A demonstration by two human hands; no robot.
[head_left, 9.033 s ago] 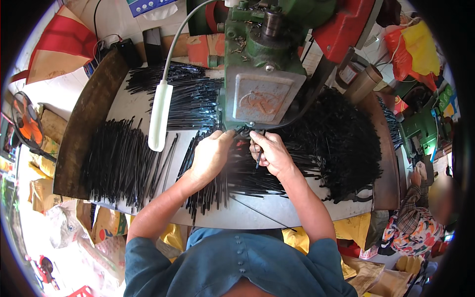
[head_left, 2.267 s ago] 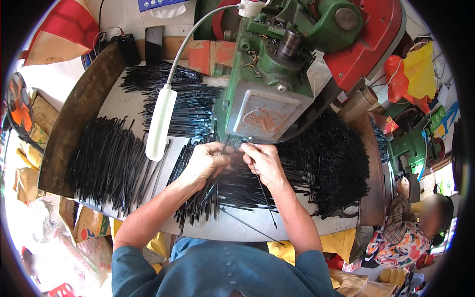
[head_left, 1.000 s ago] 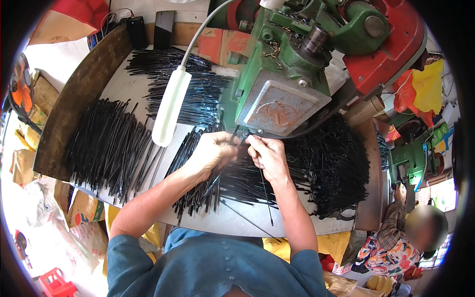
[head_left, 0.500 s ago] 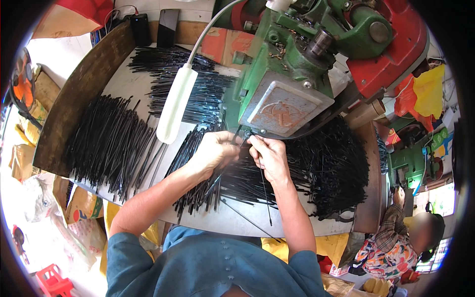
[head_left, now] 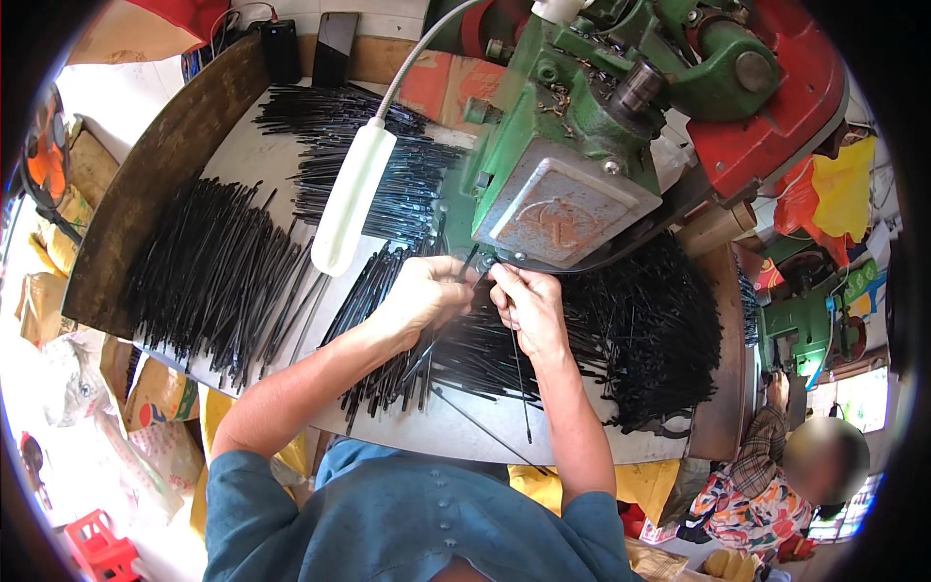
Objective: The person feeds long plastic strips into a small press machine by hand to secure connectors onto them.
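Note:
Both my hands meet under the head of the green riveting-type machine (head_left: 553,209), at its small working point. My left hand (head_left: 427,296) is closed in a pinch on thin black rods, which look like umbrella ribs; their ends stand up by the machine. My right hand (head_left: 529,306) pinches beside it, fingertips close to the left ones. From it a thin black rod (head_left: 522,378) hangs down towards the table's front edge. The exact contact at the fingertips is too small to make out.
Piles of black rods lie left (head_left: 208,281), behind (head_left: 373,179) and right (head_left: 659,339) on the metal table (head_left: 388,422). A white lamp (head_left: 354,204) hangs left of the machine. Scissor handles (head_left: 674,424) show at the right. Another person (head_left: 766,475) works farther right.
My hands stay at the same spot under the machine with nearly the same pinch. The whole view has shifted slightly. The other person's head has turned or moved a little.

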